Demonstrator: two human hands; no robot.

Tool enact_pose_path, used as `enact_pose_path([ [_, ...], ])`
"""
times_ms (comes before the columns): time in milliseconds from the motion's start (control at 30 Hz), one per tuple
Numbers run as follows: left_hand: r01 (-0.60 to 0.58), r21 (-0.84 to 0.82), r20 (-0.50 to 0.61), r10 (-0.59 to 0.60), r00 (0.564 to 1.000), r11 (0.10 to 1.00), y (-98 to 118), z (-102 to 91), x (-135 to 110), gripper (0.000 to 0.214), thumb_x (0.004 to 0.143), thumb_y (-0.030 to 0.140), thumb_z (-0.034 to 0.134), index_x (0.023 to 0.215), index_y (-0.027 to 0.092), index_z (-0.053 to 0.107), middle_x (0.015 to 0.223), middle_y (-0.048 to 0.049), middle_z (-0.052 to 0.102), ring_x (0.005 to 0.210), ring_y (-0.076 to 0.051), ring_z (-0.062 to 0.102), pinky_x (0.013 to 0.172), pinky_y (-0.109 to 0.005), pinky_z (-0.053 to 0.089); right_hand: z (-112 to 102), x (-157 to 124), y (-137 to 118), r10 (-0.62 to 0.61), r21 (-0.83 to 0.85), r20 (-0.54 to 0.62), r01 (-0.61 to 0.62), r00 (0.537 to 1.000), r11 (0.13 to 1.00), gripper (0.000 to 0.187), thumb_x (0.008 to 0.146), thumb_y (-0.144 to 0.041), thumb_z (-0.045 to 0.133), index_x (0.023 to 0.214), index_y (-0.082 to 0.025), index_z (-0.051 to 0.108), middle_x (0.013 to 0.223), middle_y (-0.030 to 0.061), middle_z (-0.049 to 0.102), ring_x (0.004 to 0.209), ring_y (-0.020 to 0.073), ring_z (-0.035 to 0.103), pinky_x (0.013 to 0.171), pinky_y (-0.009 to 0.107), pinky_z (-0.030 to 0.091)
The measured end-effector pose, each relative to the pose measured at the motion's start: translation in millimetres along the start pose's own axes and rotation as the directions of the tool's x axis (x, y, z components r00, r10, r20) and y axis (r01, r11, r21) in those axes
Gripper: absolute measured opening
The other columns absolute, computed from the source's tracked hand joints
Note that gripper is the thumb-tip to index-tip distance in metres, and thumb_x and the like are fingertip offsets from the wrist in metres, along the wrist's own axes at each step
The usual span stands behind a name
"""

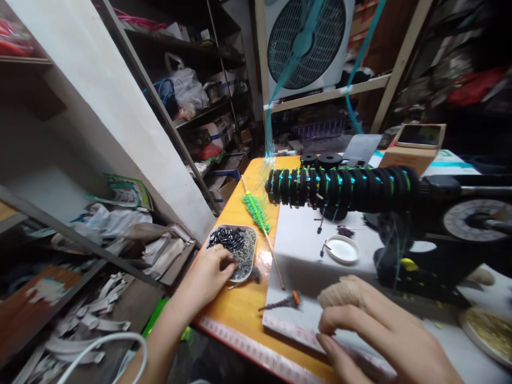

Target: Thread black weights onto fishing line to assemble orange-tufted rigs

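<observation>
My left hand [210, 274] reaches into a small white dish [250, 233] of dark little pieces at the left of the orange table [240, 309]; its fingers are pinched together among the pieces. My right hand [376, 330] rests near the front edge on a grey mat [304, 256], fingers curled, one finger wrapped in tan tape. A small dark feathered piece with an orange tip [285, 302] lies just left of it. Above the mat a black rod [344, 186] wound with black discs and green and blue threads sticks out from a machine.
A thin stick with a green fringe [256, 212] lies beside the dish. A white lid [342, 249] sits on the mat. Cluttered shelves [120, 234] stand left, a fan [306, 42] behind, a cardboard box with a phone [418, 144] at back right, a plate [486, 333] at right.
</observation>
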State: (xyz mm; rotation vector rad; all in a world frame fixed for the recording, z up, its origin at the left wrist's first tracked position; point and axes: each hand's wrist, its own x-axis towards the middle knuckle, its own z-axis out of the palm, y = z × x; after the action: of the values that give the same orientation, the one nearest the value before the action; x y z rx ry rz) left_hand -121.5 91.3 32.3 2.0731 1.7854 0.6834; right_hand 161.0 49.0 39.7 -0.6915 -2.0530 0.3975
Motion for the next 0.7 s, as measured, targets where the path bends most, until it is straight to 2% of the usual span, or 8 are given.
enact_pose_path([
  [200, 0.053, -0.170, -0.175, -0.083, 0.981, 0.984, 6.5, -2.9, -9.0, 0.012, 0.085, 0.021, 0.064, 0.077, 0.017, 0.070, 0.082, -0.0060, 0.067, 0.079, -0.022, 0.061, 0.075, -0.033, 0.044, -6.1, 1.7, 3.6, -0.066, -0.059, 0.044, 0.068, 0.997, 0.996, 0.016, 0.084, -0.004, 0.062, 0.086, -0.019, 0.068, 0.075, 0.0058, 0.061, 0.068, 0.0164, 0.058, 0.057, 0.025, 0.050],
  [267, 0.078, -0.288, -0.208, -0.142, 0.968, 0.954, 18.0, 2.4, -18.4, 0.012, 0.087, 0.026, 0.064, 0.081, 0.017, 0.069, 0.078, -0.0042, 0.066, 0.074, -0.020, 0.060, 0.069, -0.029, 0.045, -7.1, 2.1, 3.1, -0.055, -0.059, 0.038, 0.057, 0.998, 0.997, 0.017, 0.084, -0.005, 0.064, 0.088, -0.019, 0.072, 0.074, 0.0053, 0.060, 0.068, 0.0165, 0.056, 0.056, 0.025, 0.049],
  [367, 0.092, -0.489, -0.181, -0.204, 0.962, 0.867, 46.0, 22.2, -37.0, 0.020, 0.089, 0.035, 0.063, 0.080, 0.018, 0.065, 0.073, -0.0016, 0.064, 0.065, -0.015, 0.058, 0.059, -0.024, 0.045, -7.2, 2.8, 0.1, -0.030, -0.019, 0.001, 0.030, 1.000, 0.999, 0.020, 0.086, -0.005, 0.064, 0.092, -0.021, 0.075, 0.072, 0.0041, 0.058, 0.067, 0.0161, 0.055, 0.057, 0.025, 0.048],
  [400, 0.090, -0.576, -0.158, -0.219, 0.963, 0.812, 56.9, 31.0, -43.1, 0.023, 0.089, 0.038, 0.064, 0.078, 0.018, 0.064, 0.073, -0.0011, 0.063, 0.063, -0.013, 0.057, 0.057, -0.021, 0.044, -7.1, 2.9, -1.3, -0.016, 0.000, -0.013, 0.016, 1.000, 1.000, 0.020, 0.085, -0.005, 0.064, 0.092, -0.021, 0.075, 0.072, 0.0039, 0.058, 0.068, 0.0161, 0.055, 0.057, 0.025, 0.048],
  [467, 0.118, -0.891, -0.055, -0.362, 0.931, 0.438, 78.6, 49.2, -53.6, 0.032, 0.076, 0.042, 0.082, 0.070, 0.016, 0.064, 0.069, 0.0001, 0.061, 0.059, -0.009, 0.053, 0.054, -0.017, 0.041, -7.1, 2.9, -4.3, 0.035, 0.067, -0.020, -0.034, 0.999, 0.997, 0.019, 0.085, -0.004, 0.063, 0.090, -0.020, 0.073, 0.075, 0.0044, 0.061, 0.070, 0.0154, 0.058, 0.060, 0.024, 0.049],
  [533, 0.123, -0.978, 0.041, -0.427, 0.903, 0.166, 96.6, 64.8, -60.5, 0.040, 0.062, 0.043, 0.092, 0.063, 0.016, 0.062, 0.066, 0.0017, 0.059, 0.054, -0.006, 0.048, 0.051, -0.014, 0.038, -7.3, 2.5, -6.9, 0.103, 0.154, 0.007, -0.103, 0.995, 0.983, 0.018, 0.085, -0.003, 0.060, 0.085, -0.018, 0.070, 0.077, 0.0044, 0.062, 0.071, 0.0136, 0.060, 0.062, 0.022, 0.050],
  [600, 0.144, -0.989, 0.125, -0.415, 0.901, 0.014, 108.7, 75.1, -64.2, 0.041, 0.059, 0.041, 0.094, 0.061, 0.015, 0.062, 0.065, 0.0024, 0.058, 0.050, -0.004, 0.043, 0.047, -0.013, 0.035, -7.6, 2.4, -8.5, 0.165, 0.230, 0.047, -0.172, 0.985, 0.958, 0.017, 0.086, -0.003, 0.056, 0.080, -0.017, 0.066, 0.079, 0.0037, 0.062, 0.072, 0.0120, 0.061, 0.062, 0.020, 0.050],
  [700, 0.200, -0.977, 0.213, -0.378, 0.901, -0.075, 116.2, 81.1, -66.5, 0.040, 0.060, 0.040, 0.094, 0.061, 0.015, 0.062, 0.065, 0.0032, 0.054, 0.048, -0.003, 0.038, 0.044, -0.012, 0.030, -7.8, 3.2, -8.9, 0.221, 0.292, 0.074, -0.233, 0.972, 0.928, 0.018, 0.085, -0.002, 0.056, 0.077, -0.017, 0.060, 0.080, 0.0025, 0.061, 0.073, 0.0117, 0.060, 0.065, 0.020, 0.050],
])
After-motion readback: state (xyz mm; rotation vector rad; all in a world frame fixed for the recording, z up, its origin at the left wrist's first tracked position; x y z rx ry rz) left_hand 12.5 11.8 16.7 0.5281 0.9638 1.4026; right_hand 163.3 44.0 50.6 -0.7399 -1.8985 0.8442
